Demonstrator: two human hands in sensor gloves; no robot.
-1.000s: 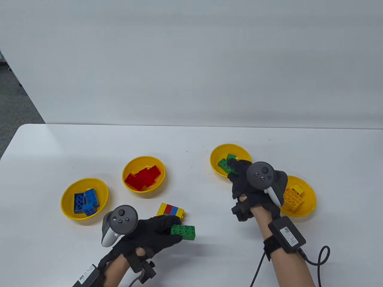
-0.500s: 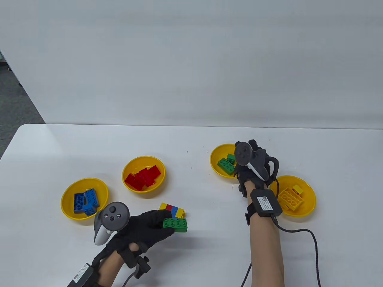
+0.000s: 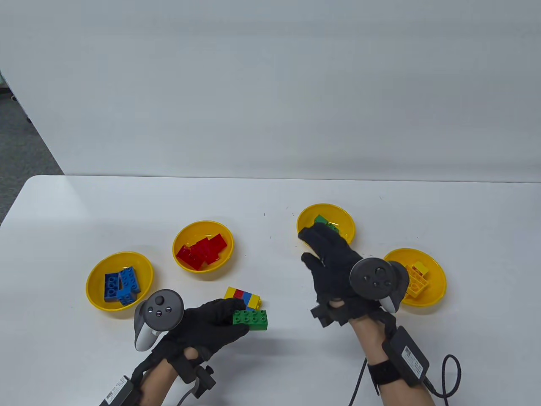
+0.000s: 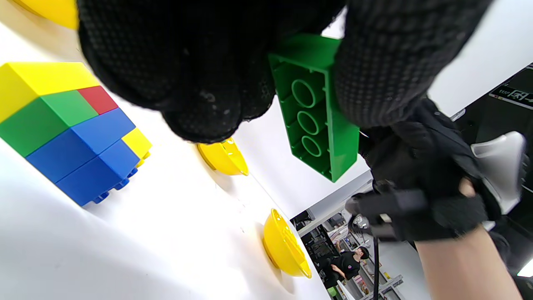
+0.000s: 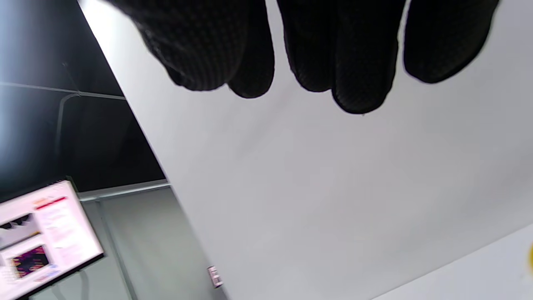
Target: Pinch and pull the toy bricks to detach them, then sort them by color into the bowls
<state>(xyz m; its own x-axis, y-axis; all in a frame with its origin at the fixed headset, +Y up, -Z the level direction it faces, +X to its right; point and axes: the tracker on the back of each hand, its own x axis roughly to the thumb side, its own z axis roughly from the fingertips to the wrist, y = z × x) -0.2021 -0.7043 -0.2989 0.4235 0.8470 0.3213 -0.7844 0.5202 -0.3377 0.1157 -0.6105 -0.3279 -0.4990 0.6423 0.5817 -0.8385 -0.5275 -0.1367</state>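
Observation:
My left hand [image 3: 219, 319] pinches a long green brick [image 3: 250, 319] just above the table, in front of a stuck-together block of yellow, red, blue and green bricks [image 3: 243, 297]. In the left wrist view the green brick [image 4: 318, 112] shows its hollow underside between my fingertips, and the block [image 4: 68, 125] lies to the left. My right hand [image 3: 325, 258] hovers with straight fingers, holding nothing, over the near edge of the bowl with green bricks [image 3: 343, 213]. In the right wrist view only dark fingertips [image 5: 354, 58] show against a white wall.
Three more yellow bowls sit on the white table: blue bricks [image 3: 96, 292] at left, red bricks [image 3: 182, 237] in the middle, yellow bricks [image 3: 435, 279] at right. A cable trails from my right wrist at the front edge.
My right hand has pulled back from the green bowl toward the middle, palm turned down and fingers spread. My left hand with the green brick has hardly moved.

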